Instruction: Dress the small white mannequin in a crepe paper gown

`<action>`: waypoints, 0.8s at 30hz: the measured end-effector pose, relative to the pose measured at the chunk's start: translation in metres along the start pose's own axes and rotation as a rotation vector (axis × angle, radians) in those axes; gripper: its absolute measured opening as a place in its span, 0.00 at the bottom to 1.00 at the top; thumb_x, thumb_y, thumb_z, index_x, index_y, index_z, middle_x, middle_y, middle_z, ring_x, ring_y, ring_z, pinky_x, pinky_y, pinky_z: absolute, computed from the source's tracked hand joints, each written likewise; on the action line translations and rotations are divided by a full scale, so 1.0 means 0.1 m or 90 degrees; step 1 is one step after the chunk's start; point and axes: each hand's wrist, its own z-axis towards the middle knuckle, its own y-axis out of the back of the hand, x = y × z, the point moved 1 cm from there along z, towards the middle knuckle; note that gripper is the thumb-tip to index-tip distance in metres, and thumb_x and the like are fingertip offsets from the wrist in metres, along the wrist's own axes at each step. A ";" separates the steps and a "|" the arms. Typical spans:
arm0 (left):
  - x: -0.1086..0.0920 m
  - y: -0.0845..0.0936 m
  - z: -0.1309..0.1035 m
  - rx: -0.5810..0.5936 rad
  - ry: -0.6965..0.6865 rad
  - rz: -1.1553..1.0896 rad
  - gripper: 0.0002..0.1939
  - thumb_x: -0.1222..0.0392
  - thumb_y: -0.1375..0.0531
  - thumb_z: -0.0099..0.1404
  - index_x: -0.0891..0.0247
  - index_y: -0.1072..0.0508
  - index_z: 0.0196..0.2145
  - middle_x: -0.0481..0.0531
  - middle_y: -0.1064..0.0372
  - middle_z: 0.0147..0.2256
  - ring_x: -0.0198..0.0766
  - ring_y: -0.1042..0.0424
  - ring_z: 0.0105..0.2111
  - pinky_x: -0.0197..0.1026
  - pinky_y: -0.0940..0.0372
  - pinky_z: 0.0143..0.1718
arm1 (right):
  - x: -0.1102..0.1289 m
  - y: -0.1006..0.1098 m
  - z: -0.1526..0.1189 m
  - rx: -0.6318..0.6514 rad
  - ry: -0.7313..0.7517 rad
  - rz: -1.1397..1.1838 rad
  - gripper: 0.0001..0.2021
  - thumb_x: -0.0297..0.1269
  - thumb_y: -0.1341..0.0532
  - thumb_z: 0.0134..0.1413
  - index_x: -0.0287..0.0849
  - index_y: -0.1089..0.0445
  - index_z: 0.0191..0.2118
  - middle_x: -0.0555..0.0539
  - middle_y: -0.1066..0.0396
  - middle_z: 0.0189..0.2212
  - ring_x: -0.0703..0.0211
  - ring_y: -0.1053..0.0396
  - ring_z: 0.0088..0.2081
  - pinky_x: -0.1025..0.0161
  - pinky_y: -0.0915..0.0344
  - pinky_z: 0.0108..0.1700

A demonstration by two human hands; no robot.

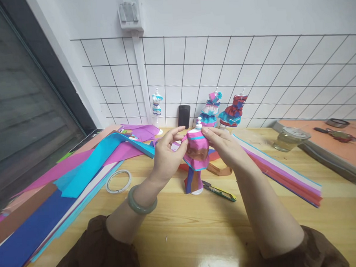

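Note:
A small white mannequin stand wears a pink, brown and blue paper dress and is upright at the middle of the table. My left hand pinches the pink paper at the dress's left upper edge between thumb and fingers. On the other side, my right hand has its fingers closed on the dress's right upper edge, near the mannequin's shoulder. Just right of the stand's base lies a yellow and black utility knife. Behind the dress a brown paper strip curls on the table.
Long coloured paper sheets cover the left side, beside a tape roll. Layered strips lie at right, near a glass jar. Dressed mannequins and a phone stand along the wall.

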 end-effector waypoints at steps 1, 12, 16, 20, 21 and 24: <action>0.00 0.00 0.00 -0.003 -0.001 -0.001 0.18 0.67 0.39 0.58 0.62 0.30 0.47 0.49 0.28 0.33 0.32 0.28 0.35 0.36 0.32 0.40 | 0.00 0.00 0.00 0.000 0.000 0.001 0.19 0.53 0.45 0.58 0.42 0.28 0.35 0.48 0.28 0.33 0.56 0.31 0.37 0.63 0.35 0.39; 0.02 0.06 0.11 -0.055 0.134 -0.103 0.16 0.67 0.38 0.55 0.64 0.29 0.43 0.44 0.34 0.26 0.29 0.31 0.28 0.34 0.33 0.33 | -0.01 0.01 -0.01 0.033 -0.011 0.023 0.18 0.53 0.44 0.58 0.43 0.28 0.35 0.48 0.27 0.33 0.57 0.30 0.37 0.63 0.35 0.40; 0.07 0.09 0.12 -0.090 0.101 -0.046 0.19 0.67 0.39 0.57 0.61 0.32 0.47 0.51 0.30 0.37 0.35 0.29 0.40 0.39 0.34 0.41 | 0.00 0.00 -0.01 0.027 -0.007 0.012 0.18 0.52 0.44 0.58 0.43 0.28 0.34 0.48 0.27 0.33 0.58 0.30 0.36 0.63 0.36 0.39; -0.01 0.07 0.05 -0.137 -0.008 0.082 0.18 0.61 0.38 0.59 0.59 0.34 0.47 0.52 0.32 0.41 0.36 0.32 0.44 0.42 0.37 0.45 | 0.04 -0.03 -0.02 -0.030 0.002 -0.014 0.18 0.52 0.44 0.58 0.42 0.28 0.31 0.49 0.27 0.30 0.58 0.31 0.34 0.64 0.36 0.39; -0.04 0.06 0.03 -0.120 -0.011 0.095 0.19 0.59 0.37 0.58 0.59 0.35 0.47 0.51 0.32 0.39 0.36 0.31 0.42 0.42 0.37 0.44 | 0.05 -0.05 -0.03 -0.050 0.007 -0.031 0.18 0.51 0.44 0.58 0.42 0.28 0.31 0.49 0.28 0.29 0.58 0.31 0.34 0.64 0.37 0.39; -0.07 0.02 0.00 -0.045 0.026 0.084 0.21 0.56 0.35 0.57 0.58 0.35 0.47 0.51 0.31 0.39 0.36 0.31 0.40 0.42 0.36 0.43 | 0.08 -0.09 -0.05 -0.084 0.031 -0.092 0.18 0.50 0.43 0.57 0.41 0.27 0.30 0.48 0.28 0.29 0.57 0.31 0.34 0.64 0.37 0.37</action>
